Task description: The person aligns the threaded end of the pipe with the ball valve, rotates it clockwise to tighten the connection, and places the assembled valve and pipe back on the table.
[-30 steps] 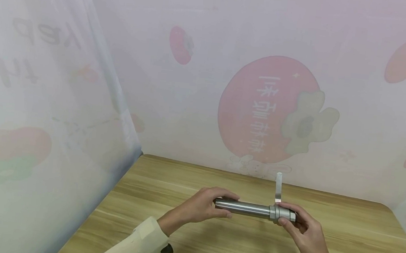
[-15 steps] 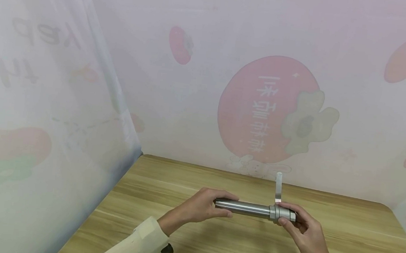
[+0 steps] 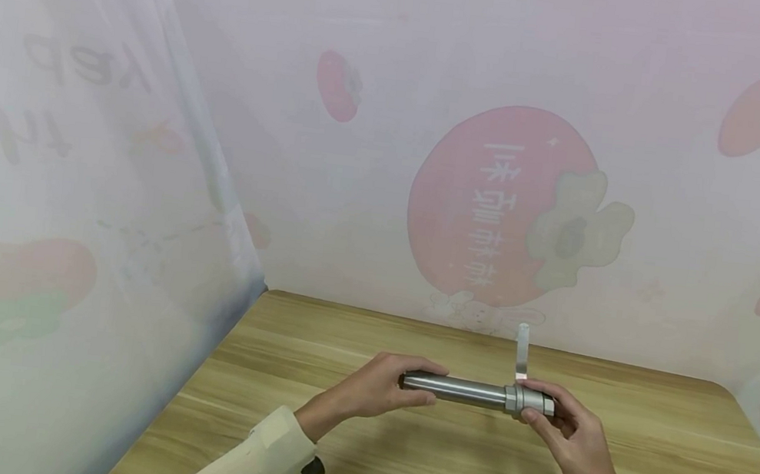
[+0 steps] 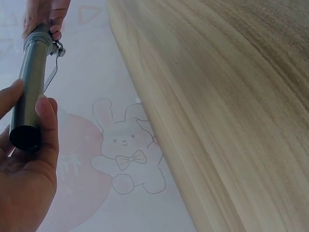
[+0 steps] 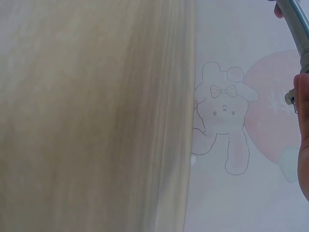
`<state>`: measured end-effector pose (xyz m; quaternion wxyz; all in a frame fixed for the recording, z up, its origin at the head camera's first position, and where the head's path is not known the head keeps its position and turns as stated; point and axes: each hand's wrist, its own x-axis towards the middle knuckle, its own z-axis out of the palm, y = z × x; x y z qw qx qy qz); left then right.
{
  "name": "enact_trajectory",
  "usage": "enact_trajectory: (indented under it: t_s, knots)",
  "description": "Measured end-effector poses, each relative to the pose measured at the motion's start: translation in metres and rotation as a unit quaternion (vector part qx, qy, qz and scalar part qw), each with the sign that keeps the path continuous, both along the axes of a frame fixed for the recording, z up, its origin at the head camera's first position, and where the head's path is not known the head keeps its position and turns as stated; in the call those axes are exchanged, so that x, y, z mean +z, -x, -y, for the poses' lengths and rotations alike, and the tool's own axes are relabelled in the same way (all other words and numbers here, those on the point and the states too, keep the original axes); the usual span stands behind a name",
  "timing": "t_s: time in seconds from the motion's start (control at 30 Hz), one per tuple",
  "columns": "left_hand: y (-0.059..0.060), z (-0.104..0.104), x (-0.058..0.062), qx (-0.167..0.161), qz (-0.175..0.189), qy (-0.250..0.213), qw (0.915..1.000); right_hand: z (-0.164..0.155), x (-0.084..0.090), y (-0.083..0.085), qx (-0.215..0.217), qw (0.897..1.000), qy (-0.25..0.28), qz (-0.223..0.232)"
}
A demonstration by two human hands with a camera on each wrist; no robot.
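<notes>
Now, entries for this moment, as you held things:

Tube: you held a grey metal tube [image 3: 457, 389] level, crosswise in front of you, just above the wooden table [image 3: 642, 458], towards its far half. It did not appear to touch the top.

Left hand: your left hand [image 3: 381, 388] gripped the tube's plain end. Fingers were curled over the top and the thumb lay underneath. In the left wrist view the thumb and a finger [image 4: 46, 125] pinched the tube [image 4: 30, 82] close to its dark open mouth.

Right hand: your right hand [image 3: 564, 430] held the opposite end, where a thicker collar [image 3: 528, 400] sat on the tube. Fingers were wrapped narrowly round it, the thumb in front. The right wrist view showed only a sliver of that hand [image 5: 303, 130] and a short length of tube [image 5: 298, 21] at the frame's edge.

Lever: a thin flat metal lever [image 3: 521, 351] stood straight up from the collar, tip clear of both hands.

Sleeve: your left arm wore a cream sleeve [image 3: 252, 459] with a dark band at the cuff.

Backdrop: a pale printed sheet [image 3: 375, 151] rose behind and to the left of the table, with a big pink fruit design [image 3: 488, 202]. A line-drawn rabbit [image 4: 126, 145] sat at its foot, right where sheet met table edge.
</notes>
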<state>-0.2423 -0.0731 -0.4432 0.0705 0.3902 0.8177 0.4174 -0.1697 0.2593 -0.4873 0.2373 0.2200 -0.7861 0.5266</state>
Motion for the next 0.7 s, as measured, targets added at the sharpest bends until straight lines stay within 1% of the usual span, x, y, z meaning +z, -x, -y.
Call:
enact_trajectory:
  t_s: [0.3, 0.7]
  knots:
    - [0.0004, 0.0006, -0.0013, 0.001, 0.01, -0.005, 0.9999, 0.0001, 0.0008, -0.0003, 0.005, 1.0, 0.0, 0.001]
    - [-0.0003, 0.0009, -0.0024, 0.0, 0.0, -0.009, 1.0, 0.0004, 0.0008, -0.0013, 0.005, 1.0, -0.002, 0.006]
